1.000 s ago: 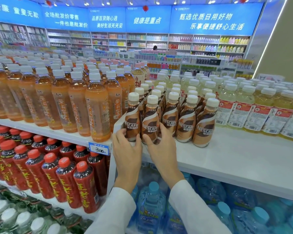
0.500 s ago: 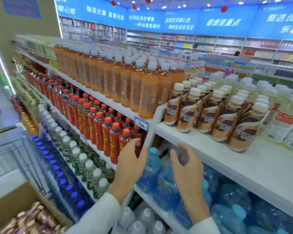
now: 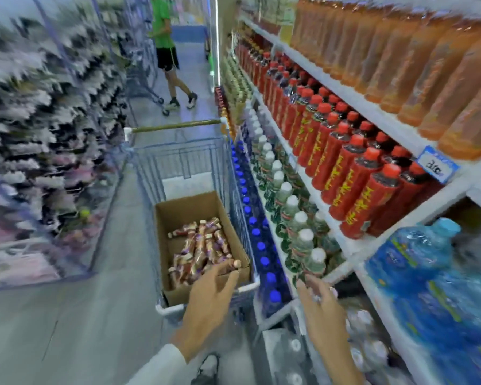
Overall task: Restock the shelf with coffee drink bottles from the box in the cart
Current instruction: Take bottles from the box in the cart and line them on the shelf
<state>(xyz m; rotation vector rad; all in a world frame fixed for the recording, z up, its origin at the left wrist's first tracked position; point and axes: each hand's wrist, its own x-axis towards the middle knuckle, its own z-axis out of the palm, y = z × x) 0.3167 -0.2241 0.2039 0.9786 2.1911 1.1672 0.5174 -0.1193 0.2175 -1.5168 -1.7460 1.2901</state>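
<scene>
An open cardboard box (image 3: 186, 215) stands in a blue wire cart (image 3: 178, 159) in the aisle. Several brown coffee drink bottles (image 3: 200, 248) lie loose in the box. My left hand (image 3: 208, 298) hovers over the box's near right corner with fingers extended and holds nothing. My right hand (image 3: 321, 309) hangs lower right beside the shelf's bottom rows, fingers relaxed and empty. The coffee shelf spot is out of view.
The shelf unit (image 3: 353, 98) runs along the right with orange bottles on top, red-capped bottles (image 3: 345, 162) below, then white-capped and blue-capped ones. Big water jugs (image 3: 428, 273) sit at lower right. A person in green (image 3: 167, 51) walks at the aisle's far end. Blurred racks fill the left.
My view has swung left from the shelf to the cart. Both hands left the coffee bottles on the shelf and dropped; the left now reaches over the box.
</scene>
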